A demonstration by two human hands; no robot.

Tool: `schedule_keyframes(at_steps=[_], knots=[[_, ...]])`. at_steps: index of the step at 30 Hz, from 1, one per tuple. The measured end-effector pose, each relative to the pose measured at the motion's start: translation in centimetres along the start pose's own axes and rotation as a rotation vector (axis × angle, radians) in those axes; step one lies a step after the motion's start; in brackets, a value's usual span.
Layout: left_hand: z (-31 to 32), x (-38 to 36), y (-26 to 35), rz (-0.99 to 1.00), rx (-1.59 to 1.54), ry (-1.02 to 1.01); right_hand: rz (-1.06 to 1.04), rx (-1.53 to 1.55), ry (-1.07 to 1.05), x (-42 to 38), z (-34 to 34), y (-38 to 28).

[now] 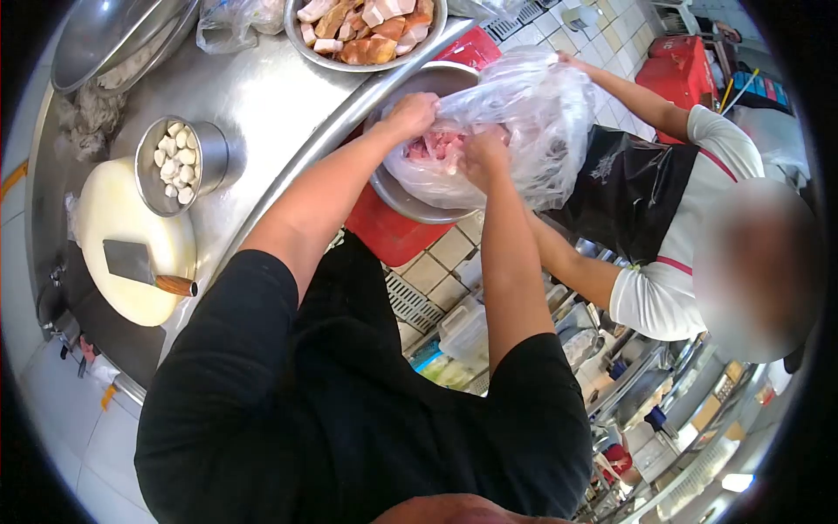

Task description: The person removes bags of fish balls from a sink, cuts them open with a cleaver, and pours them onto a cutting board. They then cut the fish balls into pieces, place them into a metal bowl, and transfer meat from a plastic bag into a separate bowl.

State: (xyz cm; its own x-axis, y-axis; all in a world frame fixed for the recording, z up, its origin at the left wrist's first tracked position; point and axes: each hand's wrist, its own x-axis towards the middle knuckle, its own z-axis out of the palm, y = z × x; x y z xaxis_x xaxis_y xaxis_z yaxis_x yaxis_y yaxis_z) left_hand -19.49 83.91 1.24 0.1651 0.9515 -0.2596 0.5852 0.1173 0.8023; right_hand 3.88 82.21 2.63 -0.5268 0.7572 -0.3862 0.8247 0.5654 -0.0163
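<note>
A large clear plastic bag (pixel 546 113) with pieces of raw pink meat (pixel 434 147) inside lies over a metal basin (pixel 403 197). My left hand (pixel 414 117) is closed on the bag's edge at the basin's left side. At the bag's mouth, against the meat, my right hand (pixel 485 154) has its fingers curled; what they grip is hidden. A co-worker in a black apron (pixel 611 188) stands opposite, one hand (pixel 569 61) at the bag's far edge. The co-worker's other hand is hidden behind my right forearm.
On the steel table (pixel 262 105) stand a bowl of cut meat (pixel 367 31) and a metal pot of white peeled pieces (pixel 181 166). A cleaver (pixel 140 264) lies on a round cutting board (pixel 131 218). Below the basin is a red stand (pixel 397 240), over a tiled floor with drain grates.
</note>
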Motion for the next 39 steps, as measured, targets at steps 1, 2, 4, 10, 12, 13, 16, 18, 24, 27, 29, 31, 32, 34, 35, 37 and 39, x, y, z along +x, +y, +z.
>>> schedule_keyframes(at_steps=[1,2,4,10,12,13,16,18,24,27,29,31,32,34,35,37,39], knots=[[0.3,0.1,-0.1,-0.033,-0.044,-0.026,-0.027,-0.027,0.036,0.0,0.3,0.3],[0.7,0.1,-0.4,-0.022,-0.057,-0.014,-0.036,-0.013,-0.011,-0.3,0.6,0.8],[2.2,-0.4,-1.7,-0.008,-0.087,0.009,-0.057,0.017,-0.114,-1.3,0.6,1.3],[2.1,-5.7,-3.1,-0.026,-0.039,0.153,0.414,0.741,0.126,-4.9,7.9,4.9],[2.8,-8.4,-2.1,-0.080,0.032,-0.039,0.528,0.959,0.082,-6.2,7.0,3.8],[3.6,-10.0,-1.7,-0.024,0.074,-0.123,0.584,1.071,0.061,-6.5,5.8,2.6],[5.5,-14.3,-1.7,-0.033,0.032,-0.128,0.633,1.188,0.046,-8.1,2.6,-0.5],[5.5,-15.3,-2.5,-0.109,0.058,-0.176,0.711,1.398,0.033,-9.2,-2.3,-4.2],[3.9,-16.2,1.6,-0.001,0.002,-0.034,0.758,1.922,-0.129,-12.3,-4.1,-7.9],[6.5,-15.9,2.8,0.109,0.109,-0.077,0.528,1.419,-0.133,-11.2,-1.8,-8.2],[9.2,-15.7,2.1,0.169,0.112,0.010,0.275,1.071,-0.085,-10.0,-1.9,-7.7],[10.9,-15.3,1.6,0.258,-0.018,0.225,0.166,0.943,-0.075,-8.3,-3.3,-7.8],[11.6,-15.1,1.5,0.215,-0.086,0.270,0.189,0.838,-0.125,-7.7,-4.4,-7.8],[12.4,-14.1,1.7,0.129,-0.220,0.367,0.226,0.623,-0.217,-5.8,-7.0,-7.8],[12.7,-13.7,1.5,0.084,-0.239,0.361,0.141,0.602,-0.029,-4.7,-6.3,-6.7],[13.4,-13.5,1.2,-0.011,-0.277,0.331,-0.017,0.559,0.338,-3.2,-3.6,-3.0],[13.1,-14.1,1.7,-0.140,-0.461,0.368,-0.034,0.398,0.307,-2.7,-0.8,1.6]])
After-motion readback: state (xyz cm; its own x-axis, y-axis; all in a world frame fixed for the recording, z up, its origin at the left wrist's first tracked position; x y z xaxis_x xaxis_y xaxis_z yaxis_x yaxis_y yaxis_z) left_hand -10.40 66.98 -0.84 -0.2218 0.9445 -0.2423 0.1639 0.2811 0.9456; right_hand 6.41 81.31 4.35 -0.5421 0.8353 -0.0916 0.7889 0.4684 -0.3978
